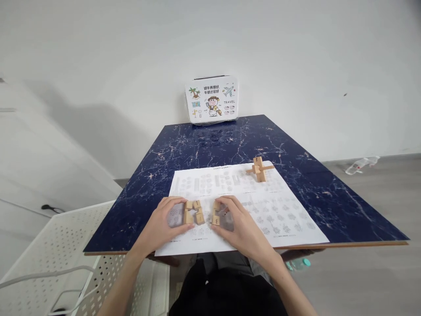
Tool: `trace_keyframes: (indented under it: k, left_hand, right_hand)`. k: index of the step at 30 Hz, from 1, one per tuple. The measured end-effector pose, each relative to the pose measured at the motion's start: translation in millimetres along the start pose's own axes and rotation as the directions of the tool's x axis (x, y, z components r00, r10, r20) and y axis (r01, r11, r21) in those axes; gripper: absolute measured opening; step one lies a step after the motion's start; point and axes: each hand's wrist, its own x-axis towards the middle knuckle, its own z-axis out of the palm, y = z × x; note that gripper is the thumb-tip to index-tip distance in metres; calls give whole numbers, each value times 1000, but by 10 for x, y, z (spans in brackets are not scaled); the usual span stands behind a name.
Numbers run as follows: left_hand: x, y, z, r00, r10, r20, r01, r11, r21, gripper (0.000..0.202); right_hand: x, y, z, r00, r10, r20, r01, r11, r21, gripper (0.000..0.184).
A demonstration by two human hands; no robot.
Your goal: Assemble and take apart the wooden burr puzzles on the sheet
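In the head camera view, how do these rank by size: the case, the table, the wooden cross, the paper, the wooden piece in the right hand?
Largest to smallest, as they look:
1. Table
2. Paper
3. Case
4. Wooden cross
5. Wooden piece in the right hand
The case is farthest back.

White case at far end of bench: two lines of Chinese, "奶牛养得好, 牛奶才会好", top centre; "TRAVEL" in capitals at right, below airplane picture. Paper sheet: printed heading along top edge, captions lower down, all too small to read. Wooden pieces and cross-shaped wooden assembly: small dark marks, illegible.
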Motion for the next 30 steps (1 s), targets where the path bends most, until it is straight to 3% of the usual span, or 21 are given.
trace_keyframes:
  k: [8,12,15,20,24,30]
  left_hand:
    - [-46,-114,-2,1000,-13,-1,13,999,53,60]
    - [-27,-49,31,1000,-6,0,6,997,76,79]
    - [29,39,79,999,43,30,-46,995,88,83]
    - [126,151,147,993,100,57,-105,990,90,61]
    - [132,262,128,991,127,44,-127,992,11,55]
    - [98,456,51,990,82,119,-57,978,-202,57]
  right_hand:
    - [-7,-32,-19,1000,16,14,-15,1000,-19,51]
    - [-8,-4,-1,1000,-10,21,11,1000,-28,54]
    - [-7,17,16,1000,-24,15,25,999,-43,56]
    - [-1,3,6,1000,-5,7,5,1000,-25,54]
    - [0,-4,-36,999,-33,-20,34,997,64,55]
    - [-40,-128,-168,986,-166,-19,167,978,128,57]
